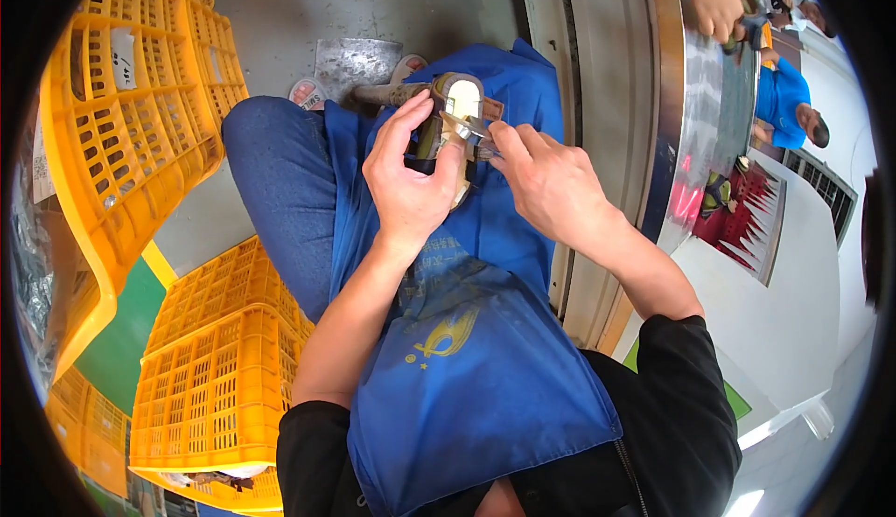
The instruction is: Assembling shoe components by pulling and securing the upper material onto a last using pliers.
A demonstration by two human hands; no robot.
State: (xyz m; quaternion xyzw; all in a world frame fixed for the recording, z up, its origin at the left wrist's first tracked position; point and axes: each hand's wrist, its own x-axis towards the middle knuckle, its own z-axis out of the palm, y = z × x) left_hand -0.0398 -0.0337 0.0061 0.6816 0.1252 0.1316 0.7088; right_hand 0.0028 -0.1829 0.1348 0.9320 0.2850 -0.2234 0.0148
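A person wears a blue apron (504, 382), printed in yellow with a swooping emblem (455, 332), a star (424, 366) and small lettering (446, 254), over a black short-sleeved top (674, 405), blue jeans (280, 195) and pale open-toed sandals (309, 99); the left hand (403, 186) and right hand (555, 186) are bare.

That apron (439, 433) is a strong blue, printed in yellow on the chest, over a black shirt (672, 396) and darker blue jeans (280, 167). The piece (464, 99) in hand is creamy white with a brownish rim. The crates (82, 214) here are bright orange-yellow, patterned with rows of holes; one wears a white label (123, 58). The floor (266, 22) is grey, and a co-worker's top (789, 97) across the room is vivid blue.
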